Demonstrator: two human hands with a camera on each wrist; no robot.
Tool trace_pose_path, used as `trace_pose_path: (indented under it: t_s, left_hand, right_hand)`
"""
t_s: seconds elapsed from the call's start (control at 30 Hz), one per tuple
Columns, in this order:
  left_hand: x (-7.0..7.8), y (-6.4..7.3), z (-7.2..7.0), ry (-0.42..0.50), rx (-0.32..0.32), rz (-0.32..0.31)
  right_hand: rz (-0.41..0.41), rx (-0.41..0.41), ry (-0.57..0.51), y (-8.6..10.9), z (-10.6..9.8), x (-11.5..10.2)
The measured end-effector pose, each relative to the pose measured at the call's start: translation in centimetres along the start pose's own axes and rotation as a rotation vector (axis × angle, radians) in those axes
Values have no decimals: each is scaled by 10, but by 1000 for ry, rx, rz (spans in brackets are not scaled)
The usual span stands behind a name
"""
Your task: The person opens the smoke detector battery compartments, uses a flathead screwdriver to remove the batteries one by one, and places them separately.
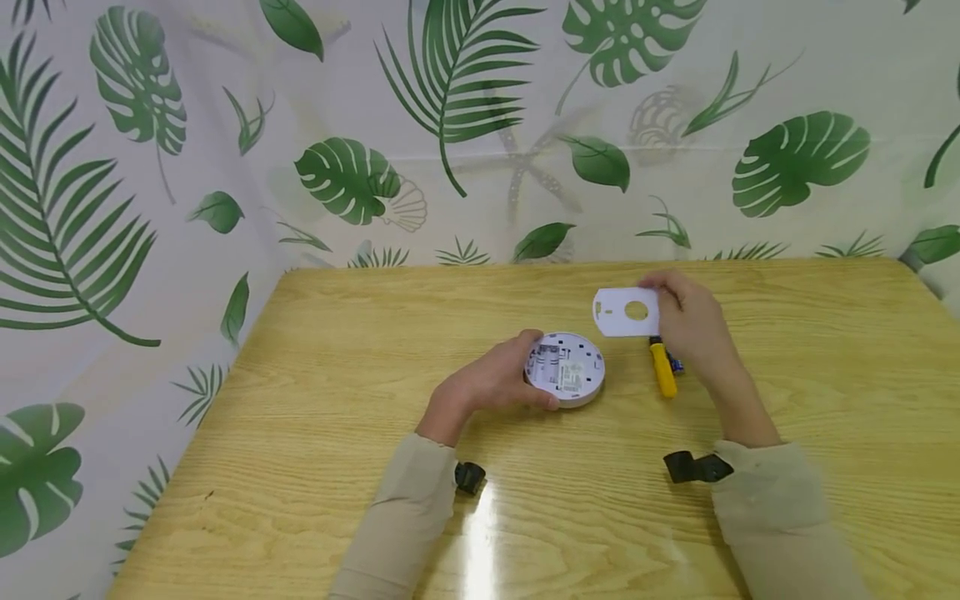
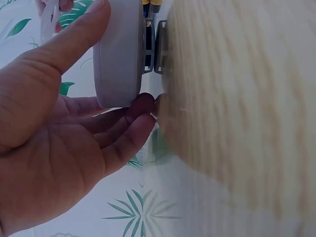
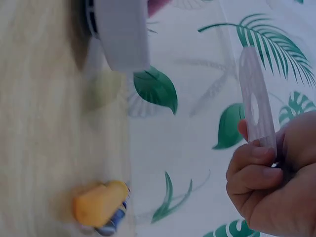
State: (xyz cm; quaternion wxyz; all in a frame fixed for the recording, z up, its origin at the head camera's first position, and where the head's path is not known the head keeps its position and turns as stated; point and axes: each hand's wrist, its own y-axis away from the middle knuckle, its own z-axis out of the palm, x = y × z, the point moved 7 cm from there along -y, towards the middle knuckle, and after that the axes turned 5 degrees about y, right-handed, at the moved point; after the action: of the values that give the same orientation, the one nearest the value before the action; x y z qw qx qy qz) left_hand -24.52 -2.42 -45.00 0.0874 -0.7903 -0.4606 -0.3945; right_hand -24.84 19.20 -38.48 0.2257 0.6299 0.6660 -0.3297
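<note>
My left hand (image 1: pixel 501 377) grips a round white smoke detector (image 1: pixel 583 367) by its left edge, thumb at the near side and fingers at the far side. The detector's back faces up, showing a battery compartment and a printed label. In the left wrist view the detector (image 2: pixel 116 59) is edge-on, close over the wooden surface. Farther right, my right hand (image 1: pixel 693 325) pinches a white mounting plate (image 1: pixel 613 312) with a round hole, raised above the table. In the right wrist view the plate (image 3: pixel 256 98) appears edge-on between thumb and curled fingers.
A yellow-handled screwdriver (image 1: pixel 663 371) lies on the wooden table (image 1: pixel 337 358) below the right hand. Beside it is a small blue item (image 1: pixel 677 365), partly hidden by the handle. A leaf-patterned cloth (image 1: pixel 480 217) hangs behind the table's back edge.
</note>
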Motion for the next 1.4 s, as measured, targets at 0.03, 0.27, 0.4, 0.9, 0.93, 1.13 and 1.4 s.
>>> trace_pose_path:
  t_s: [0.03, 0.27, 0.4, 0.9, 0.93, 1.13, 1.4]
  left_hand:
    - [0, 0, 0, 7, -1, 4]
    - [2, -1, 0, 66, -10, 65]
    - [2, -1, 0, 74, -13, 73]
    - [2, 0, 1, 51, -9, 44]
    - [1, 0, 1, 50, -8, 42]
    - [2, 0, 1, 36, -11, 30]
    - [2, 1, 1, 38, -10, 23]
  right_hand:
    - [-4, -43, 10, 2, 7, -3]
    - [-67, -306, 16, 15, 54, -23]
    - [-86, -386, 36, 21, 72, -29]
    - [-114, -343, 215, 21, 82, -27]
    - [-103, -344, 221, 21, 82, -27]
    - [-79, -361, 235, 24, 82, -24]
    - [-83, -367, 243, 22, 83, -22]
